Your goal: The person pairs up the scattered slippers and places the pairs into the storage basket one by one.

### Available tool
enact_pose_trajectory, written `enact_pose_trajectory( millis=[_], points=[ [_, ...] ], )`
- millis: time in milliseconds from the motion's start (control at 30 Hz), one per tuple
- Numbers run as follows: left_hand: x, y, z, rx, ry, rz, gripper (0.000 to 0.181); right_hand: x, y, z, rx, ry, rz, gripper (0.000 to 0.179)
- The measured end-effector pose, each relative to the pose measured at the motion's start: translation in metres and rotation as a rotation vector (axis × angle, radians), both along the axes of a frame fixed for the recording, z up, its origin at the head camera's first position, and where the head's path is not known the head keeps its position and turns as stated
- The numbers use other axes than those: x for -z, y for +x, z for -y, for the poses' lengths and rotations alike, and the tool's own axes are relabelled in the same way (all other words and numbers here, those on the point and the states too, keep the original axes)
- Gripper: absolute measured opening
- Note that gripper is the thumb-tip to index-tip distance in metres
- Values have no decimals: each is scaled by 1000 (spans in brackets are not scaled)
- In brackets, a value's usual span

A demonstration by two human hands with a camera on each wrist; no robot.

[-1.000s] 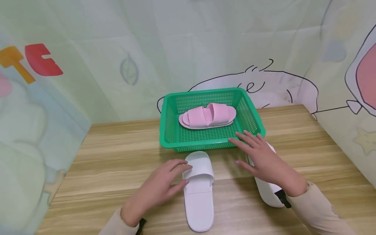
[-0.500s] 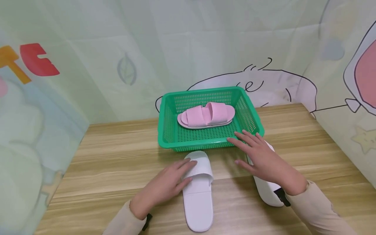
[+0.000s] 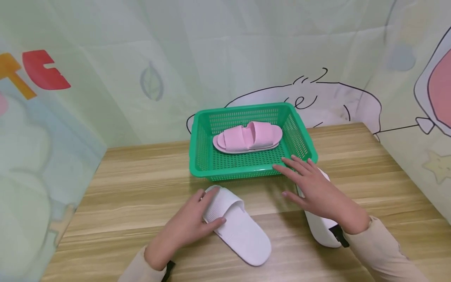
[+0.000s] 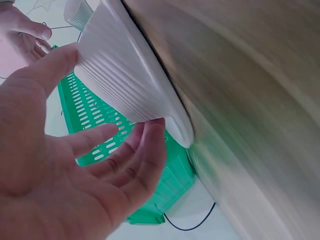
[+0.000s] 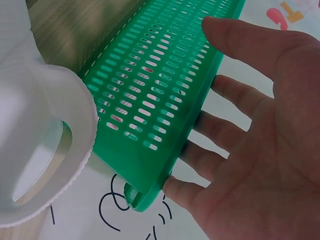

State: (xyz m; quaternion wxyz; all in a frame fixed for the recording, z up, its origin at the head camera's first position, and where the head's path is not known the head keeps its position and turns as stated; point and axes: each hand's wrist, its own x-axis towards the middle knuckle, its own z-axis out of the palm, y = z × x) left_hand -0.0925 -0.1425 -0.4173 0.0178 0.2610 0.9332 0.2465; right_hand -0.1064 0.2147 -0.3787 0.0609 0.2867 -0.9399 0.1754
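Note:
A white slipper (image 3: 243, 235) lies slantwise on the table, its toe to the left and heel to the lower right. My left hand (image 3: 188, 219) grips its ribbed strap (image 4: 117, 67) from the side, thumb at the strap's rear edge and fingertips near the toe. My right hand (image 3: 313, 190) has its fingers spread at the front right rim of the green basket (image 3: 229, 172). A second white slipper (image 3: 318, 229) stands under that hand and is partly hidden by it. Inside the basket lies a pair of pink slippers (image 3: 248, 137).
The wood-grain table (image 3: 141, 184) meets a printed cloth backdrop (image 3: 151, 47) behind and at both sides. The basket stands near the table's back edge, just beyond the two white slippers.
My left hand has reached right onto the slipper, then drawn back left with it. The slipper has turned, toe leftward and heel rightward. My right hand has stayed in place.

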Motion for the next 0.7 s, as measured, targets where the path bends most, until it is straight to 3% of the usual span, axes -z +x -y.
enact_pose_trajectory(
  millis=[333,700],
  points=[
    [-3,8,3,-172,-43,114,84,-2,0,0,4,5,23,66],
    [-3,12,1,-260,-100,93,89,-2,0,0,2,0,22,65]
  ],
)
